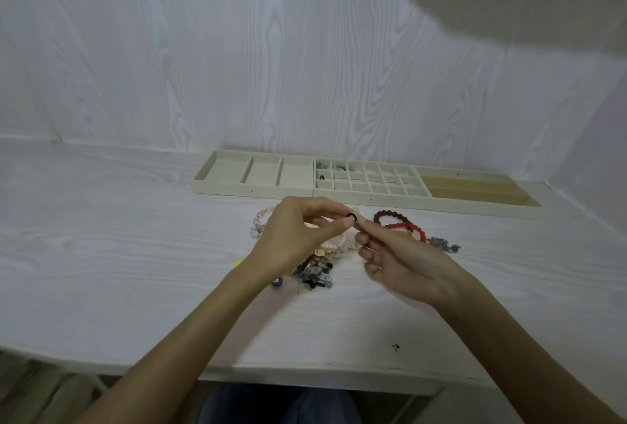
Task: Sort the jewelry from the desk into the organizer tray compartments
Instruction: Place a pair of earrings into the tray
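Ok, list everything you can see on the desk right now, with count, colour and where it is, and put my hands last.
organizer tray: three cream sections in a row, far side of desk
green pieces: a few, in the grid section's far left compartments
beaded bracelets: two, dark red and bright red, right of the hands
pale pink bracelet: one, behind the left hand
grey chain piece: one, right of the red bracelets
mixed jewelry heap: blue, black, gold and pearl, under the hands
small dark ring: one, held between both hands
left hand: pinches the ring
right hand: fingertips on the ring
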`<state>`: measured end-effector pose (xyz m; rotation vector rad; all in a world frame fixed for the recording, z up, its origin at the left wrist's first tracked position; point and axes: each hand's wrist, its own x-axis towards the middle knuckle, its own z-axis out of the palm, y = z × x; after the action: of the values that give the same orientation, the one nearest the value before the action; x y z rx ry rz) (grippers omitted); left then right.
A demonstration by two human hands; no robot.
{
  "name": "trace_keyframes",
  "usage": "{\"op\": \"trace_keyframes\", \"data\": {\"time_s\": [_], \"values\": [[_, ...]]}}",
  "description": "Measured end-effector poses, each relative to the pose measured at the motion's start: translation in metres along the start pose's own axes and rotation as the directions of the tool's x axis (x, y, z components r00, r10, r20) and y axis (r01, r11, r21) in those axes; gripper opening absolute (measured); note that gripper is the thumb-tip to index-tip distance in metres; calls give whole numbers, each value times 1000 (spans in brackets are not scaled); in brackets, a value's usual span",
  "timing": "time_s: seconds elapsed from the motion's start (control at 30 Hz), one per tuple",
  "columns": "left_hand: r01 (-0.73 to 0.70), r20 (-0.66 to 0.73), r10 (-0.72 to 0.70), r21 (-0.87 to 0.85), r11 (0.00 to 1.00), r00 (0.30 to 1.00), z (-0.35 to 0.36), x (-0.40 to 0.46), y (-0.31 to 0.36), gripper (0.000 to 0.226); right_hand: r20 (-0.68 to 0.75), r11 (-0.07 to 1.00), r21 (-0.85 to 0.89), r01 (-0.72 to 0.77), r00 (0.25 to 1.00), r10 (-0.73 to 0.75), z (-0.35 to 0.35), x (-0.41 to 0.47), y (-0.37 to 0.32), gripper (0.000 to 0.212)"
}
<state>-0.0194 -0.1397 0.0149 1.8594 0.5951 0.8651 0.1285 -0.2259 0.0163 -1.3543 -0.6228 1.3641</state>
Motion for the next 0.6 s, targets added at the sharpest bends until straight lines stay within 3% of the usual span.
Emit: {"op": "trace_keyframes", "data": {"time_s": [0.13,0.27,0.37,0.6], "values": [[7,-105,-10,-34,999,994,-2,6,-4,8,-124,995,-61,80,988,-87,4,11,1,37],[74,-126,-97,-176,982,987,-3,21,-7,14,-233,951,-213,226,933,-274,7,24,-4,24],[91,-151,-128,-230,969,980,-4,38,-8,18,-272,920,-270,282,895,-354,12,35,-14,27],[47,-100,-66,-176,983,993,-20,99,-10,17,-253,858,-314,407,835,-488,8,73,-55,8]]}}
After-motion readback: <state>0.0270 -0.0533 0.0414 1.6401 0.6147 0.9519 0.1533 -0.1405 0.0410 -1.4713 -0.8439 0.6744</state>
